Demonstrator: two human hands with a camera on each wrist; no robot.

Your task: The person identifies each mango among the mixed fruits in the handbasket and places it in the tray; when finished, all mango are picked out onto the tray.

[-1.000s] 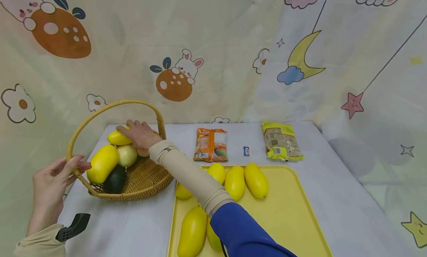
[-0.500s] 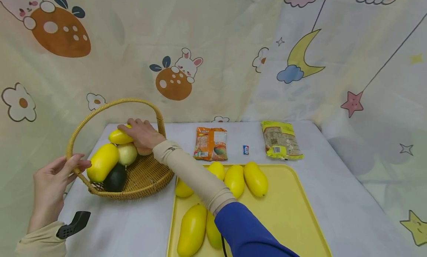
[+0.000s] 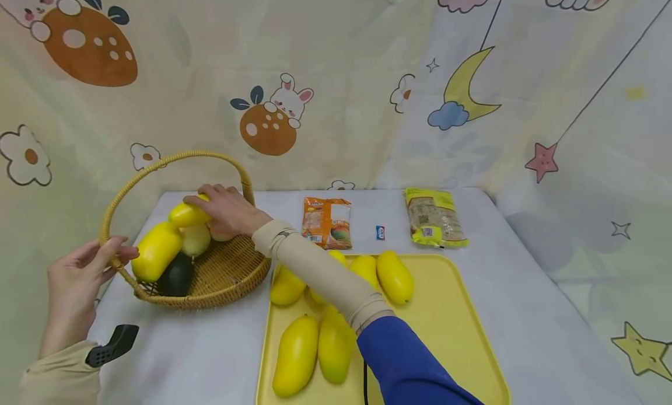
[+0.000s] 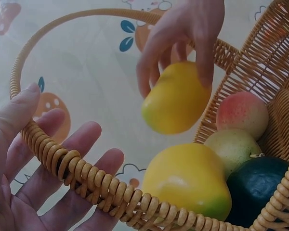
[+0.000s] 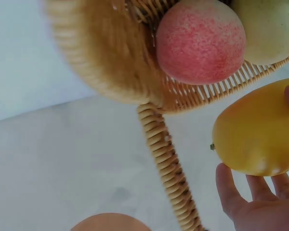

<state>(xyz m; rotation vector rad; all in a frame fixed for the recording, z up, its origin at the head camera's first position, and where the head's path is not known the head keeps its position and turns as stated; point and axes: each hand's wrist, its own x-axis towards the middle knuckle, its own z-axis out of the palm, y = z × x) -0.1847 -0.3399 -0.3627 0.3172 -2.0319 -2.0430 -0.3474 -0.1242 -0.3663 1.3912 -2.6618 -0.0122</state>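
My right hand holds a yellow mango between thumb and fingers, over the back left of the wicker basket. The right wrist view shows its fingers against the lower side of that mango. My left hand grips the basket at its left side, where the arched handle meets the rim, thumb on one side and fingers on the other. Inside the basket lie another mango, a pale green round fruit, a dark green fruit and a pink peach.
A yellow tray with several mangoes stands right of the basket, partly under my right arm. Behind it lie an orange packet, a tiny blue-and-white packet and a yellow-topped bag. Patterned cloth hangs behind the table.
The right hand and its mango have shifted slightly right relative to the basket. My left hand keeps its place on the basket. The head view has turned a little.
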